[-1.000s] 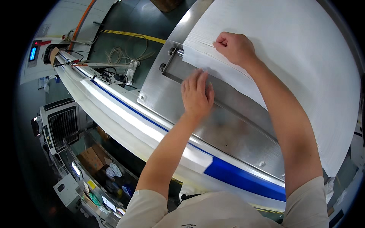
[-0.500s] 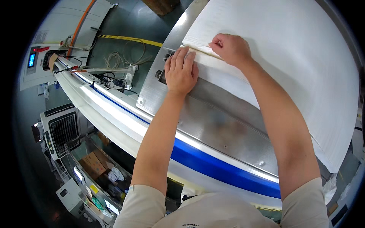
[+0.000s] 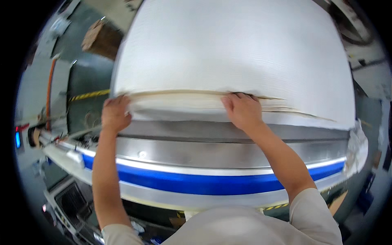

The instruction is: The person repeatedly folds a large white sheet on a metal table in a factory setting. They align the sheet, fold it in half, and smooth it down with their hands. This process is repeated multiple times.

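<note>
A wide stack of thin white fabric layers [image 3: 237, 49] covers the table before me, its near edge showing several cream-coloured plies. My left hand [image 3: 116, 114] is closed at the left end of that edge, fingers curled over the fabric. Further right, my right hand [image 3: 245, 111] grips the same edge, its fingertips tucked behind the upper plies and partly hidden. Between both hands the edge stands slightly raised, with a narrow gap along it. Lower layers lie below, on the bare metal tabletop [image 3: 204, 153].
A blue strip [image 3: 204, 183] runs along the table's near side. Crumpled clear plastic [image 3: 357, 149] hangs at the right corner. A brown block [image 3: 100, 38] stands on the floor at far left, beyond yellow-black tape [image 3: 90, 95]. Equipment [image 3: 73, 200] sits at lower left.
My view has swung to face the table squarely. The left hand, earlier flat at the fabric's corner, now grips the edge; my right hand has gone from a pinch to a grip along it.
</note>
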Available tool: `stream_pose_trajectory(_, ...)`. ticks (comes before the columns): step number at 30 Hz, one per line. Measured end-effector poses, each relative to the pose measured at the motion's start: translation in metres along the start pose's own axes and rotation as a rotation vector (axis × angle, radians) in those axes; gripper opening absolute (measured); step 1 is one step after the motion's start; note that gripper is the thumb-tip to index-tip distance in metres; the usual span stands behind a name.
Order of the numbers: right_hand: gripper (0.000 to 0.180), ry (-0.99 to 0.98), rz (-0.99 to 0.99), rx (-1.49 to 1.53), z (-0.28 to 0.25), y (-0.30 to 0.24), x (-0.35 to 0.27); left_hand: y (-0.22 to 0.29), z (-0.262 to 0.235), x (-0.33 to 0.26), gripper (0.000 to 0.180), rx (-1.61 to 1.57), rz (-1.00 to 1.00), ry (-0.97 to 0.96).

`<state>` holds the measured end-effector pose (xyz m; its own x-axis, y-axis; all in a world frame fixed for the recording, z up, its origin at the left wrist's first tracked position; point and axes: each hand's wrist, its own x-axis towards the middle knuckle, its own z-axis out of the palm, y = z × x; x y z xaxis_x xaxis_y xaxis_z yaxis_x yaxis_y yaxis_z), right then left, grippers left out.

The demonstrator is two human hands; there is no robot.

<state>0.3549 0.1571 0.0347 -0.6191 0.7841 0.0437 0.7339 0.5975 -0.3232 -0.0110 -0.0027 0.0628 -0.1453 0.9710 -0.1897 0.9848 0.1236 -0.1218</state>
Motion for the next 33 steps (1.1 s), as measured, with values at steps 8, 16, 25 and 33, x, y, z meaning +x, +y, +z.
stream_pose_trajectory(8,0.055,0.004,0.384,-0.337,-0.102,0.293,-0.116,0.046,0.001,0.058,0.032,0.423,-0.058,-0.417)
stream_pose_trajectory(16,0.067,-0.127,0.623,-0.475,-0.162,0.469,-0.17,-0.01,0.044,0.046,0.023,0.425,-0.271,-0.362)
stream_pose_trajectory(25,0.03,-0.584,0.702,-0.54,-0.232,0.62,-0.23,-0.008,0.055,0.051,0.024,0.379,-0.347,-0.302)
stream_pose_trajectory(33,0.024,-0.425,0.84,-0.683,-0.217,0.643,-0.252,0.003,0.042,0.047,0.03,0.38,-0.372,-0.327)
